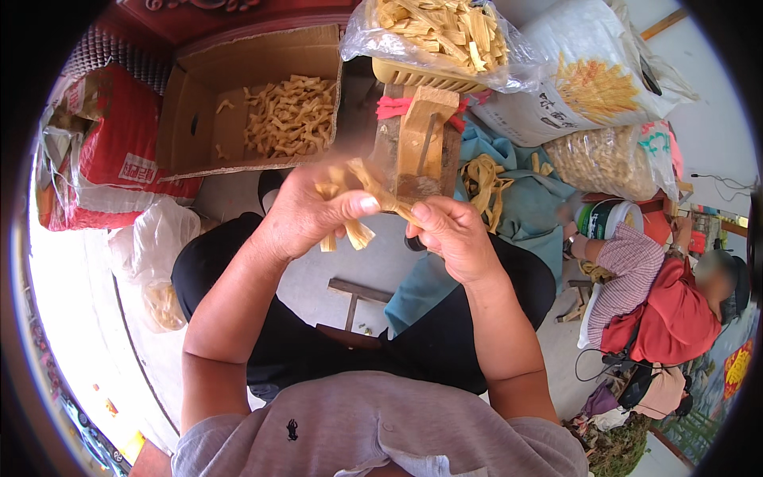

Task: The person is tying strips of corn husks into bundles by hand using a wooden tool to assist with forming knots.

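Observation:
Over my lap, both hands work on one pale yellow, pliable strip (358,171) that is looped and twisted. My left hand (306,211) closes round its looped part, the thumb on top; the fingers behind are smeared by motion. Two cut ends of the strip hang below this hand. My right hand (453,234) pinches the other end between thumb and forefinger. Just beyond the hands stands a wooden block stand (425,135) with a slotted upright piece and a red cloth tied at it.
A cardboard box (191,103) at far left holds many short twisted pieces. Flat strips fill a plastic-lined yellow basket (429,73). More soft strips (485,183) lie on blue cloth (520,211). White sacks (509,111) stand at far right; a person in red (671,310) sits at right.

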Available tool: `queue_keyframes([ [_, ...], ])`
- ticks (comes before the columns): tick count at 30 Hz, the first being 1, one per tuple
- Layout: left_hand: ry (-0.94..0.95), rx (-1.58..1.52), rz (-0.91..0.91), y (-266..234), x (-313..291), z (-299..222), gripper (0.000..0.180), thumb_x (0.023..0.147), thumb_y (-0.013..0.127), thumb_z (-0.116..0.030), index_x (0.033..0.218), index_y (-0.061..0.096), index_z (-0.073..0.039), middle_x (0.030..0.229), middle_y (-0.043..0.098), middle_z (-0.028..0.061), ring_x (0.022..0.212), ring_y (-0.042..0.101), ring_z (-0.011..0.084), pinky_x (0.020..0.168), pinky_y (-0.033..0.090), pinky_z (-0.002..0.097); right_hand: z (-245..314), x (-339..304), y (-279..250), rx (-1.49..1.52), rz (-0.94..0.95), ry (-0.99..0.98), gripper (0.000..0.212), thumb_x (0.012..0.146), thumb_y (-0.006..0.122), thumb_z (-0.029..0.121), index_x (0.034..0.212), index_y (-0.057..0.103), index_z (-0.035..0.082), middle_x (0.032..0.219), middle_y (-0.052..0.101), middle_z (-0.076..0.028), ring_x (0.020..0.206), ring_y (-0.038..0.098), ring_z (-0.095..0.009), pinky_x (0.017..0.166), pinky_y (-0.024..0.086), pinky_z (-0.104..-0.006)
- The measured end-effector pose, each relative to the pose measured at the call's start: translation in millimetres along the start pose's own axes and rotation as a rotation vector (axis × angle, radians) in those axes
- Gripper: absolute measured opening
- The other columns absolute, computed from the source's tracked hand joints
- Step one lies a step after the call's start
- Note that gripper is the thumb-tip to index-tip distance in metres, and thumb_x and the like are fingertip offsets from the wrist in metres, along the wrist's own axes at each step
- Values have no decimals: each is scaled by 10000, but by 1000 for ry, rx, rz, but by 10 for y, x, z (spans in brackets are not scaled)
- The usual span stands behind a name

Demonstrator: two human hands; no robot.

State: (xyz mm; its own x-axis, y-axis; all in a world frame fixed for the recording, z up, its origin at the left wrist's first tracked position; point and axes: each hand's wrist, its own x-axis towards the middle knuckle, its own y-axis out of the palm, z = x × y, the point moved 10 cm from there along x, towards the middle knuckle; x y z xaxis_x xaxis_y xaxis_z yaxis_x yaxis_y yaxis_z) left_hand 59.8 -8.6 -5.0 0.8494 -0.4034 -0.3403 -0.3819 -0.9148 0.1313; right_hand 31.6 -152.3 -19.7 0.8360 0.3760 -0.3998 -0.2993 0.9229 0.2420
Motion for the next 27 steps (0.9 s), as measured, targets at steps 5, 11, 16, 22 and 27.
queue_keyframes([
  [5,-65,-210,-10,151,127,89,180,838,670,-153,910,614,2,728,623,68,514,493,80,445,378,197,175,-7,-209,-223,-187,-129,283,880,680,269,788,621,7,674,553,34,609,440,-34,529,362,-203],
  [11,-33,-179,-155,151,470,187,104,849,621,-102,928,612,-35,765,601,38,601,488,78,540,401,213,535,10,-617,-871,-644,-441,247,838,695,295,850,613,62,649,620,-96,585,597,-239,557,454,-364],
  [16,2,-2,-254,97,658,337,125,855,623,-142,934,610,-45,755,581,4,638,481,62,566,405,222,342,223,-708,-1022,-680,-238,266,843,658,353,841,601,93,658,637,-114,641,621,-338,593,463,-439],
  [22,1,223,-340,-36,566,348,175,866,648,-199,862,625,-25,701,574,-6,646,501,58,578,435,245,202,164,-943,-967,-772,-185,264,851,665,319,865,610,61,635,624,-123,596,610,-312,577,469,-405],
  [27,-5,186,-182,132,339,218,301,888,659,-321,906,656,-20,720,616,2,628,514,67,560,442,240,234,106,-421,-520,-411,-220,245,905,632,252,901,577,13,623,602,-41,548,579,-119,533,454,-260],
])
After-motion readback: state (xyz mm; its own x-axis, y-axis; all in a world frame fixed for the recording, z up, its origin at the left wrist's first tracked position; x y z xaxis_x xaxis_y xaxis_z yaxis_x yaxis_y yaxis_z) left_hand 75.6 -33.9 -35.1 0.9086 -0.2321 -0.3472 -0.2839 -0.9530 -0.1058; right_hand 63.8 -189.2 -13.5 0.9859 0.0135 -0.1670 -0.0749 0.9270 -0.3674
